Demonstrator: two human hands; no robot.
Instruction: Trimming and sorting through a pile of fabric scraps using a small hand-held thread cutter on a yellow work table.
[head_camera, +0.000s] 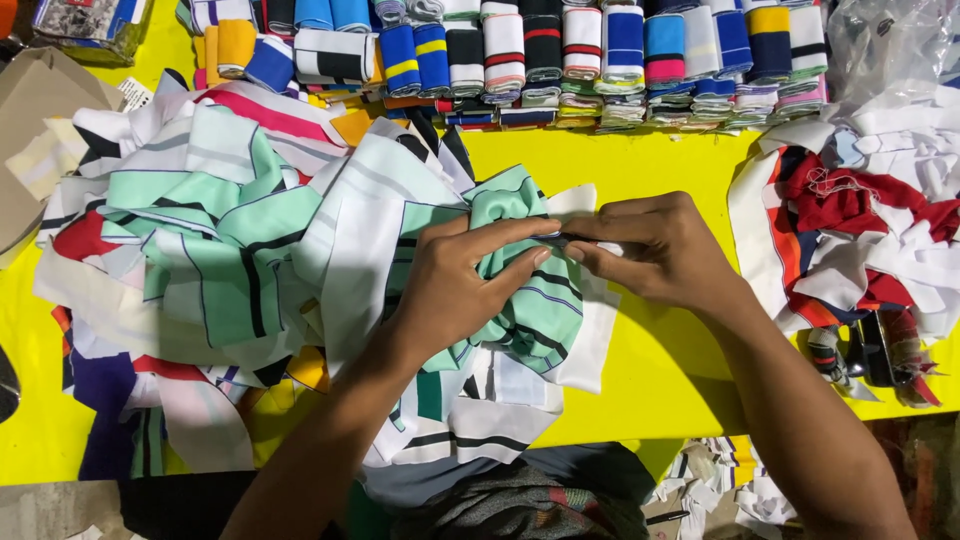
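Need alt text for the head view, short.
Left hand and right hand pinch a mint-green striped fabric piece over a yellow table, beside a heap of striped fabric offcuts; folded striped knit bands line the far edge.

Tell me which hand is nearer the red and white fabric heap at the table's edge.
Right. The right hand lies just beside the red and white fabric heap; the left hand sits farther off, on the mint striped pieces.

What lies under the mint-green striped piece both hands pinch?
Under the mint-green striped piece lie white black-striped fabric pieces on the yellow table. Anything deeper is covered.
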